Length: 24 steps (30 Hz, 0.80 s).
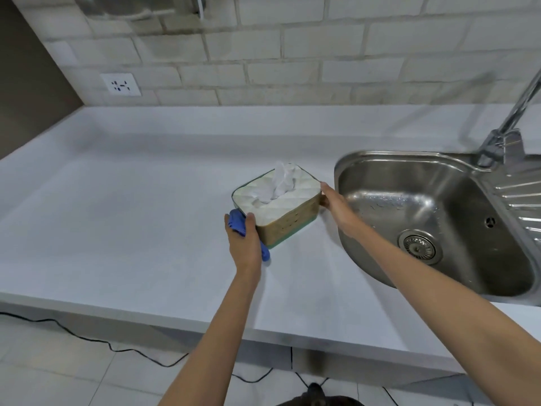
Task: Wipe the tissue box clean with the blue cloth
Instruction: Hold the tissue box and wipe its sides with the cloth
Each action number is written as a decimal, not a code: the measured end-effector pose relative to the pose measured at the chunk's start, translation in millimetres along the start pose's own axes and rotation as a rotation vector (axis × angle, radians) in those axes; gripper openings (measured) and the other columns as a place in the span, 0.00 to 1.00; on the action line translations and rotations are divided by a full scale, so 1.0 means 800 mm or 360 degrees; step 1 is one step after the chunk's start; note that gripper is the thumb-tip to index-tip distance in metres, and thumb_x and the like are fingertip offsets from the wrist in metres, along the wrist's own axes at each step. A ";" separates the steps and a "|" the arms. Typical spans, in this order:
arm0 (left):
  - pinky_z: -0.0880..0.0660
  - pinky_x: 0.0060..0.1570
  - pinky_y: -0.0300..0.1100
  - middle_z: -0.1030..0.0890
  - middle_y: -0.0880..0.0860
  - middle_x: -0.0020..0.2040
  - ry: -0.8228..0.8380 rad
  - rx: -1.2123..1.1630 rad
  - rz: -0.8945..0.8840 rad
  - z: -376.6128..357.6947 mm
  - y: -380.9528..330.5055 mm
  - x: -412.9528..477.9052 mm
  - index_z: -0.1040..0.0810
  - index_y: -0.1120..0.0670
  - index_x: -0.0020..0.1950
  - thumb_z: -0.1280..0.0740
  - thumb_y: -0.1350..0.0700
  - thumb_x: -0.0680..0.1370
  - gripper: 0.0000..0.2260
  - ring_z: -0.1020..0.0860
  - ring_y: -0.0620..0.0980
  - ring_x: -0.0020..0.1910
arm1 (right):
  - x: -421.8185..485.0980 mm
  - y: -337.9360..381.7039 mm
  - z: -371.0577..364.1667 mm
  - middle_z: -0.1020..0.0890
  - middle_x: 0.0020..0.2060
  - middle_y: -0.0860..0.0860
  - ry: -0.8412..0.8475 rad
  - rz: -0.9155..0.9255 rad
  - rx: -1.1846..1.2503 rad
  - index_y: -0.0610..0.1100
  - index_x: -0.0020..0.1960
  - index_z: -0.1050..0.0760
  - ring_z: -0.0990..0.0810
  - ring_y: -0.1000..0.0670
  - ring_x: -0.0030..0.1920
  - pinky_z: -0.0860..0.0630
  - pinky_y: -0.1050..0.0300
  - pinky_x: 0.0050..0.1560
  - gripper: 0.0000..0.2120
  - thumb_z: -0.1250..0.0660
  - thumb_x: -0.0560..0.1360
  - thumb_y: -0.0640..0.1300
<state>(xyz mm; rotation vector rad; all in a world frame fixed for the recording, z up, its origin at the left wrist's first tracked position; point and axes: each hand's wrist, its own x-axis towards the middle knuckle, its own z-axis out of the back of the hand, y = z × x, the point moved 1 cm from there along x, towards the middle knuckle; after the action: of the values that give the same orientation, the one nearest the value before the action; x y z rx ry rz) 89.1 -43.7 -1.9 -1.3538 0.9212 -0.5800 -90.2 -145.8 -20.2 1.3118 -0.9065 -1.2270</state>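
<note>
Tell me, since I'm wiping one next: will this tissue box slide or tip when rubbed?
Probably light: the tissue box sits tilted, steadied by the right hand. It would likely slide on the smooth countertop unbraced. Its low, wide shape should resist tipping under the blue cloth in the left hand.

White countertop (131, 218) under tissue box (281, 200), beside sink (439, 230).
</note>
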 end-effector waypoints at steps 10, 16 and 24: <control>0.30 0.64 0.52 0.23 0.58 0.61 -0.0017 0.0267 -0.0016 -0.010 -0.012 0.018 0.36 0.54 0.71 0.39 0.52 0.78 0.22 0.25 0.58 0.60 | -0.021 0.000 0.007 0.21 0.46 0.55 -0.0082 0.0095 0.0036 0.47 0.49 0.24 0.23 0.52 0.52 0.24 0.62 0.53 0.12 0.41 0.77 0.54; 0.33 0.47 0.44 0.25 0.49 0.42 -0.0022 0.0581 -0.0078 -0.007 -0.047 0.042 0.27 0.53 0.50 0.39 0.50 0.76 0.08 0.27 0.52 0.45 | -0.045 0.015 0.025 0.21 0.42 0.39 -0.0289 0.0138 -0.0128 0.45 0.55 0.23 0.21 0.48 0.44 0.24 0.39 0.57 0.29 0.34 0.65 0.67; 0.28 0.44 0.44 0.26 0.48 0.34 0.0191 0.0804 -0.0013 -0.015 -0.086 0.065 0.30 0.50 0.34 0.33 0.51 0.71 0.08 0.27 0.46 0.34 | -0.068 0.034 0.044 0.24 0.25 0.53 -0.0174 -0.0127 -0.0107 0.51 0.44 0.21 0.22 0.53 0.24 0.18 0.58 0.35 0.31 0.34 0.53 0.74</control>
<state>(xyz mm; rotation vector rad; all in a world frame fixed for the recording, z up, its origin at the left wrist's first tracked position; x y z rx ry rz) 117.7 -103.8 54.3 -0.8748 0.7952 -0.8428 -131.0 -103.9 19.0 1.2474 -0.8893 -1.3908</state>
